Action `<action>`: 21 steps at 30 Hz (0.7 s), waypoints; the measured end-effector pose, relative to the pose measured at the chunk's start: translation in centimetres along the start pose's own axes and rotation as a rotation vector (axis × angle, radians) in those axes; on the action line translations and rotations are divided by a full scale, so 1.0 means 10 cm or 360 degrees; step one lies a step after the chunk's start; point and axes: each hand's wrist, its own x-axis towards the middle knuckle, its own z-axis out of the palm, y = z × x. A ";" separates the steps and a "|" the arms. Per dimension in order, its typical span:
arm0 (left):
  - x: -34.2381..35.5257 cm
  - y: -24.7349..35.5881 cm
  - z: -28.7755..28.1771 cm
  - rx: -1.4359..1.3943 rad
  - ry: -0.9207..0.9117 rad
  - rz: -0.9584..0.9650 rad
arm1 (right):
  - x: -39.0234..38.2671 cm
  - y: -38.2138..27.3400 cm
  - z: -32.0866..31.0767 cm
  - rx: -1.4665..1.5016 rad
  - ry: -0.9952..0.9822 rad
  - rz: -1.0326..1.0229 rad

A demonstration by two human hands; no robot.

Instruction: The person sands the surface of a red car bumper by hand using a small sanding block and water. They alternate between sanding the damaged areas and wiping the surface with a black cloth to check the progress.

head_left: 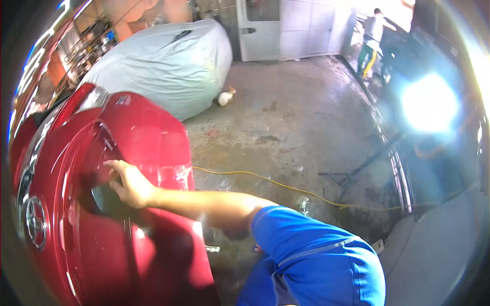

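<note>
My right hand (pixel 125 181) reaches left across a glossy red car body (pixel 161 140), at a dark shadowed recess near the badge. Its index finger is stretched out and the others are bent and apart, with nothing visible held; whether the fingertips touch the paint is unclear. A round chrome emblem (pixel 37 222) sits left of the hand, and a tail lamp (pixel 92 97) is higher up. My blue sleeve (pixel 311 245) fills the lower middle. My left hand does not clearly show.
A covered car (pixel 158 71) stands behind, beside a small white bird-like shape (pixel 224 98). A yellow cable (pixel 265 181) crosses the wet floor. At right are a bright work lamp (pixel 429 104) on a stand and a grey panel (pixel 434 245). Another person (pixel 372 35) stands at the back right.
</note>
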 end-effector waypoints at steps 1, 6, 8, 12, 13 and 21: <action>0.13 0.05 0.10 -0.0064 -0.0093 0.0137 | -0.04 0.08 -0.08 -0.0039 -0.0010 0.0004; 0.28 0.15 0.30 -0.0562 0.0003 0.0256 | -0.31 0.29 -0.41 -0.0434 -0.0469 -0.0582; 0.25 0.18 0.28 -0.0574 0.0018 0.0232 | -0.45 0.18 -0.58 -0.0617 -0.0547 -0.0934; 0.33 0.30 0.19 -0.0594 -0.0047 0.0208 | -0.39 0.02 -0.71 -0.1236 -0.0998 -0.0900; 0.38 0.32 0.17 -0.0573 -0.0078 0.0212 | -0.30 0.04 -0.66 -0.1432 -0.1039 -0.0937; 0.18 0.10 0.20 -0.0541 -0.0460 -0.0011 | 0.03 -0.25 -0.69 -0.1691 -0.1130 -0.0876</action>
